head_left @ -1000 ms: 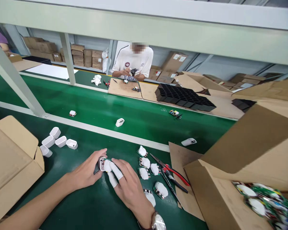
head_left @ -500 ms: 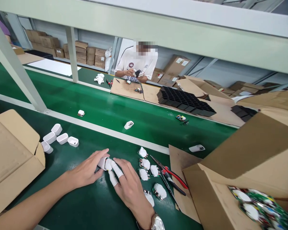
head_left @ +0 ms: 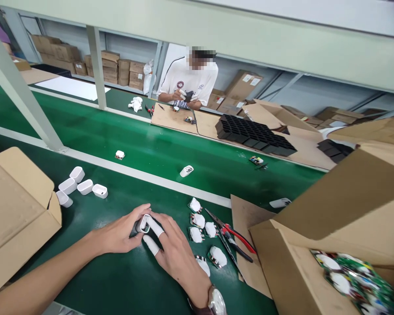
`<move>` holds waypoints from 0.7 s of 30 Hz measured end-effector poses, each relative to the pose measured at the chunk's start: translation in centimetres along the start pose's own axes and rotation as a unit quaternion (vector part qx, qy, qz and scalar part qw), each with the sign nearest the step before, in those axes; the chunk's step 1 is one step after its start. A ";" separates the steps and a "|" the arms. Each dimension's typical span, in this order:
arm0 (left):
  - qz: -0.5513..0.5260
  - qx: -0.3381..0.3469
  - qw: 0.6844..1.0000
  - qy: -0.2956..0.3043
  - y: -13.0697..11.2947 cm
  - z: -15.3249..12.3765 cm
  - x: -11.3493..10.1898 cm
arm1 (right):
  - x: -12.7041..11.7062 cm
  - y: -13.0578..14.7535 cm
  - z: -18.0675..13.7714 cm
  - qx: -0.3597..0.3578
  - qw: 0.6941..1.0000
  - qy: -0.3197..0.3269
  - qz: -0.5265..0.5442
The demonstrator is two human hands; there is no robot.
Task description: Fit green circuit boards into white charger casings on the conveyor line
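My left hand [head_left: 122, 231] is closed around a small white plastic case [head_left: 143, 225] whose open end faces my right hand. My right hand [head_left: 180, 253] wears white finger cots on thumb and index finger. Its index fingertip reaches into the opening, while the thumb sits apart just below the case. What lies inside is mostly hidden; a bit of dark and green shows. Several circuit boards topped with white lumps [head_left: 218, 257] lie right of my right hand. Beside them are red-and-black pliers [head_left: 238, 239]. Farther left stand several empty white cases [head_left: 85, 187].
An open carton [head_left: 292, 262] of circuit boards stands at right; another carton [head_left: 19, 210] is at left. Across the green belt [head_left: 144, 144], carrying a board [head_left: 120, 155] and a white case [head_left: 186, 171], a co-worker [head_left: 190, 83] handles a dark part near a black tray [head_left: 254, 135].
The circuit board in my right fingers has gone into the white case, and my index fingertip now presses at its opening. Items on the belt have shifted right.
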State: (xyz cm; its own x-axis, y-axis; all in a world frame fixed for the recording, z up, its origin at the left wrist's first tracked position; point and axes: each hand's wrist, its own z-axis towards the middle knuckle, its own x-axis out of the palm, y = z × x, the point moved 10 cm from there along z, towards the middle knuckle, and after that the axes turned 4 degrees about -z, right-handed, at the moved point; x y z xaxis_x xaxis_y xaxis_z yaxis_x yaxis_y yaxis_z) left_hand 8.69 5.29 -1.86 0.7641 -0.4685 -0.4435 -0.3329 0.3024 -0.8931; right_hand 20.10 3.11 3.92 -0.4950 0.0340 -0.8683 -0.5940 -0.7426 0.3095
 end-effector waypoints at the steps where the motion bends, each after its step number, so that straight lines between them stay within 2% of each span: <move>1: -0.004 0.009 1.000 0.003 -0.2 0.0 0.0 | 0.2 0.0 0.1 0.000 1.000 0.002 0.000; 6: 0.051 0.040 0.997 -0.032 -1.3 -0.3 -1.4 | 1.0 -0.8 0.0 0.022 0.999 -0.006 0.024; 9: 0.132 0.096 0.985 -0.052 -2.5 -0.6 -1.9 | 1.2 -1.6 -0.4 0.049 0.998 -0.010 0.031; 13: 0.207 0.165 0.960 -0.091 -4.6 -0.8 -2.0 | 0.5 -1.4 -0.6 0.038 0.999 -0.022 -0.009; 17: 0.260 0.143 0.947 -0.126 -5.7 -0.4 -2.1 | -1.1 -1.7 -0.5 0.047 0.996 -0.045 -0.060; 21: 0.319 0.114 0.939 -0.064 -6.0 2.0 -2.1 | -1.8 -1.8 -0.5 0.052 0.992 -0.042 -0.106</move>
State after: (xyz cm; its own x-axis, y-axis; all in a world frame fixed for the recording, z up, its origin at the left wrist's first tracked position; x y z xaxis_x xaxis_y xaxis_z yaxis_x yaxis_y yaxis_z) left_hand 10.19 6.12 4.54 0.5138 -0.0325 -0.8573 -0.6296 0.6645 -0.4025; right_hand 22.36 4.04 4.80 -0.4007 0.2402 -0.8842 -0.7500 -0.6402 0.1659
